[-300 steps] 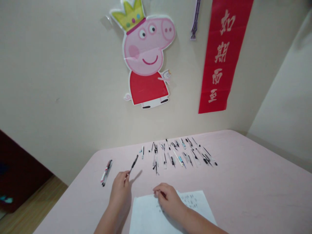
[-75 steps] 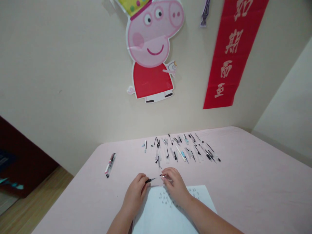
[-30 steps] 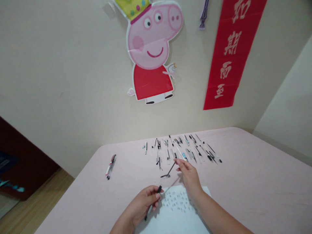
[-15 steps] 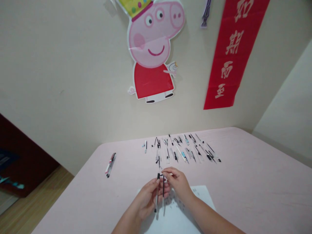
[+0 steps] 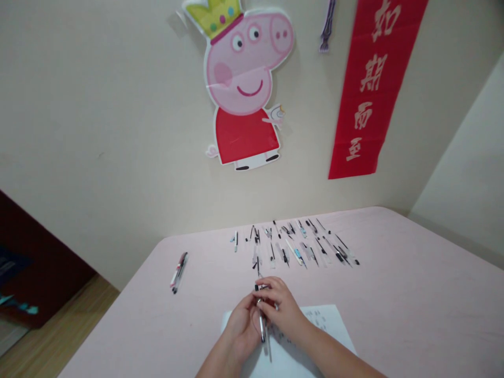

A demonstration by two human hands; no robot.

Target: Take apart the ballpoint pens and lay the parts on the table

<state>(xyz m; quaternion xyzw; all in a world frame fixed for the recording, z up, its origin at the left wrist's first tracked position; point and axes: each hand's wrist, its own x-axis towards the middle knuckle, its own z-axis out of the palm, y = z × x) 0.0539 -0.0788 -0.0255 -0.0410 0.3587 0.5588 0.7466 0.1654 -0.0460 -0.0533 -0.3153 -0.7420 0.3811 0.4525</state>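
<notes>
A slim pen (image 5: 262,325) with a clear barrel and dark ends is held over the paper, pointing toward me. My left hand (image 5: 242,326) is closed around it from the left, palm partly up. From the right, my right hand (image 5: 285,311) pinches at the pen's upper part, and its fingers cover much of it. A thin pale strip beside the barrel may be a refill or a shadow; I cannot tell. Just beyond my fingertips lies a dark refill (image 5: 258,266). Beneath both hands rests a white sheet of paper (image 5: 334,331) with writing.
Rows of taken-apart pens, caps and refills (image 5: 293,253) lie along the back of the pink-covered table (image 5: 137,325). Several whole pens (image 5: 179,273) are grouped at the left. Behind the table, the wall carries a pig cutout (image 5: 246,136) and a red banner (image 5: 364,89).
My right hand has moved down and inward over the pen. The dark refill seen in its fingers before is now mostly hidden. The view has tilted slightly.
</notes>
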